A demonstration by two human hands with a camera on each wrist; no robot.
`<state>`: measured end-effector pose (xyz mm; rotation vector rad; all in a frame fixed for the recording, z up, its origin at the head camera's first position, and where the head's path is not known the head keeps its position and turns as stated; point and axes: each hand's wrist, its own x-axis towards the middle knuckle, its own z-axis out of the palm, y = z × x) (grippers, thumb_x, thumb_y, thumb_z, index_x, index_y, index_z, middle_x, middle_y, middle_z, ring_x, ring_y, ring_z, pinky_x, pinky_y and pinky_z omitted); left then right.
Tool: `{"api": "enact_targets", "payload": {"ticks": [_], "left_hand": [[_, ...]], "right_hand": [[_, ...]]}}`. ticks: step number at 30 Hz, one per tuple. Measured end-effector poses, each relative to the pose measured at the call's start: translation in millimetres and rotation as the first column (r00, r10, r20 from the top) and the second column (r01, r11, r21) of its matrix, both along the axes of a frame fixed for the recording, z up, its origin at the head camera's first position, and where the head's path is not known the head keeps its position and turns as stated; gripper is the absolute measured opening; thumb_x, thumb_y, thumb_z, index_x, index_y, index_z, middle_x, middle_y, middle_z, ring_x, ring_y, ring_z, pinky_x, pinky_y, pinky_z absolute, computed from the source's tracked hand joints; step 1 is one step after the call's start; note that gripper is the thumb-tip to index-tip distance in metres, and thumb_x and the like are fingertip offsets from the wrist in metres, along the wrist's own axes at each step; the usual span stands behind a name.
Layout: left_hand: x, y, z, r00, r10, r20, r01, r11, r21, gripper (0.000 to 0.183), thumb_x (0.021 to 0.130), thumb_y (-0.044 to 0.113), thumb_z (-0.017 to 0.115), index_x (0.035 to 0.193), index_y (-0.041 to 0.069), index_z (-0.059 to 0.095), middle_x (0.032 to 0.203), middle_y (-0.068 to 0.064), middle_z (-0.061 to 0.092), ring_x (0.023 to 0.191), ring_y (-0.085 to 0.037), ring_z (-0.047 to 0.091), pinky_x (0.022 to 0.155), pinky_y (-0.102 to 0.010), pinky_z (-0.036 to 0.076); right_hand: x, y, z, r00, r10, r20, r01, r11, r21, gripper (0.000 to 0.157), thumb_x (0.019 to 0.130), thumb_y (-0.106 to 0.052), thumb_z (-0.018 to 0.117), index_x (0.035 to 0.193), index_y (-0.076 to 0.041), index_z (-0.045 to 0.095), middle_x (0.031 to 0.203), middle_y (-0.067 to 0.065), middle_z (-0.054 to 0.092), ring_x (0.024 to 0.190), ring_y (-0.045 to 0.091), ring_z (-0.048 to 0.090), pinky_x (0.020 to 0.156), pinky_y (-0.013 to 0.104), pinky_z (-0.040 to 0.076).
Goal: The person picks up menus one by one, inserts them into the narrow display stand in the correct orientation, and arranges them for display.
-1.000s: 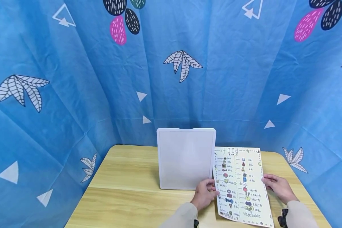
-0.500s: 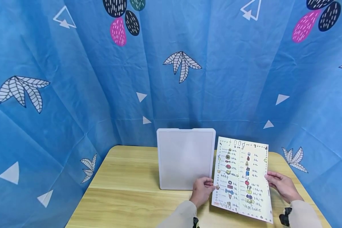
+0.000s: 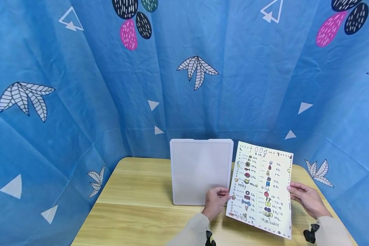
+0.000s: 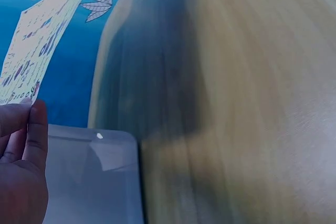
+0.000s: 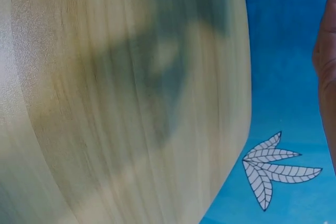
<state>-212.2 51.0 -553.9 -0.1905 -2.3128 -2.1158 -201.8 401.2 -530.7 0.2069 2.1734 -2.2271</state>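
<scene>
A hand-drawn paper menu (image 3: 259,191), headed "food" with small coloured pictures and prices, is held up and tilted above the right side of the table. My left hand (image 3: 216,202) pinches its left edge between thumb and fingers, seen also in the left wrist view, where the hand (image 4: 23,150) grips the sheet (image 4: 39,40) at its border. At the opposite edge, my right hand (image 3: 307,198) pinches the paper near mid-height. In the right wrist view only part of that hand (image 5: 328,72) shows. Just left of the menu is a white flat panel (image 3: 201,171) with a raised rim.
The wooden table (image 3: 135,201) has rounded far corners. A blue patterned curtain (image 3: 190,109) surrounds it at the back and both sides. In the left wrist view, the panel's corner (image 4: 100,156) is close below the left hand. Shadows fall on the tabletop.
Both hands have raised the menu off its lower position and shifted it slightly right, tilting it clockwise. The left hand has moved a little left and up; the white panel has stayed put.
</scene>
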Motion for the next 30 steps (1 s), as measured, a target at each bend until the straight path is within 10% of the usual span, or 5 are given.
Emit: {"api": "enact_targets", "payload": {"ticks": [30], "left_hand": [[-14.6, -9, 48.4, 0.993, -0.046, -0.104, 0.040, 0.997, -0.059, 0.018, 0.081, -0.005, 0.079, 0.097, 0.001, 0.076, 0.087, -0.007, 0.075, 0.074, -0.005, 0.067, 0.068, -0.017, 0.055]], "right_hand": [[-2.1, 1, 42.0, 0.960, 0.088, -0.267, -0.144, 0.969, -0.200, 0.029, 0.098, 0.010, 0.054, 0.101, -0.011, 0.074, 0.094, 0.002, 0.073, 0.082, 0.013, 0.070, 0.071, 0.025, 0.059]]}}
